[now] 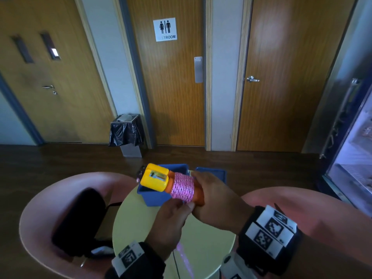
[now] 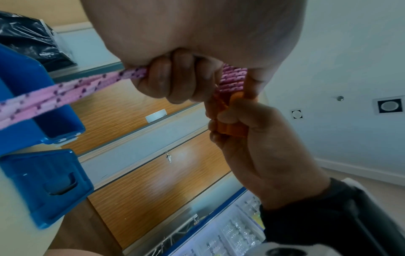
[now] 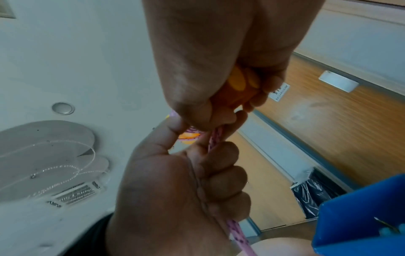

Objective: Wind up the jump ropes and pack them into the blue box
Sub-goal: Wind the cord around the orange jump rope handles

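Right hand clenches the rope-wound orange handles, left hand fists the pink rope, near the open blue box, contents unclear.

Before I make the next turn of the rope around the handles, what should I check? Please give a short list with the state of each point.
1. Right hand grips the handles: ok.
2. Left hand holds the loose rope: ok.
3. Coils lie neatly side by side: ok.
4. Rope fully wound: not ok, a length trails from the left hand.
5. Box open, lid off beside it: ok.
6. Room left in the box: cannot tell.
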Available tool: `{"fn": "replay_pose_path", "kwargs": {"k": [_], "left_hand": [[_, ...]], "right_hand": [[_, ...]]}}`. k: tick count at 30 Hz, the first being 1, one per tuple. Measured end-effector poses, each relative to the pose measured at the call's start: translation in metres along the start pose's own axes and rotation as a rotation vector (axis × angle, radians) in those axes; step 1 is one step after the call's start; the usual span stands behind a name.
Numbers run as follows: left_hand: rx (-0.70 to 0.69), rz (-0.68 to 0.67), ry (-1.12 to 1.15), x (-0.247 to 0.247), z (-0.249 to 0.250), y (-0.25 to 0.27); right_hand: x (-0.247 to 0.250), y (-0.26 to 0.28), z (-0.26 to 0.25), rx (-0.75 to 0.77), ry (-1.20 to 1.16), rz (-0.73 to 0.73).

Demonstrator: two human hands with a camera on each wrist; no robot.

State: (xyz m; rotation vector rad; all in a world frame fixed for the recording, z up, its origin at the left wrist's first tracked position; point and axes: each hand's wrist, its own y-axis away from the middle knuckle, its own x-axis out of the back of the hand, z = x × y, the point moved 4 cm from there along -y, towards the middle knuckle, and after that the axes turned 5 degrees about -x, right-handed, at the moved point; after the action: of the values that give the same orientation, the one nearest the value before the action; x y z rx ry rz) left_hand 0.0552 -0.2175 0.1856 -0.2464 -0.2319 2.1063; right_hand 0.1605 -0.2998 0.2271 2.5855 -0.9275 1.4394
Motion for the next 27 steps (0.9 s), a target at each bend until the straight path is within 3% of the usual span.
{"fn": "replay_pose_path", "kwargs": {"k": [6,11,14,20,27], "left_hand": [[-0.085,0.01,-0.149,0.001,0.008,-0.006],[-0.103,0.058,-0.193,0.007,0.016,-0.005],[-0.084,0.078,-0.218,0.006,0.017,-0.005],[-0.015,-0.094,-0.239,0.001,0.001,-0.008],[-0.097,-0.035,-0.676,0.015,-0.009,-0.007]], "right_hand": [[-0.004,0.003,-0.005,-0.005,0.112,0.055],[-0.001,0.005,-0.003,-0.036,-0.063,-0.078],[0.003,0.008,-0.002,-0.04,0.108,-0.054],[0.009,0.004,0.0,-0.065,0.303,0.043],[0.003,0.002,0.01,-0.161,0.345,-0.038]]}}
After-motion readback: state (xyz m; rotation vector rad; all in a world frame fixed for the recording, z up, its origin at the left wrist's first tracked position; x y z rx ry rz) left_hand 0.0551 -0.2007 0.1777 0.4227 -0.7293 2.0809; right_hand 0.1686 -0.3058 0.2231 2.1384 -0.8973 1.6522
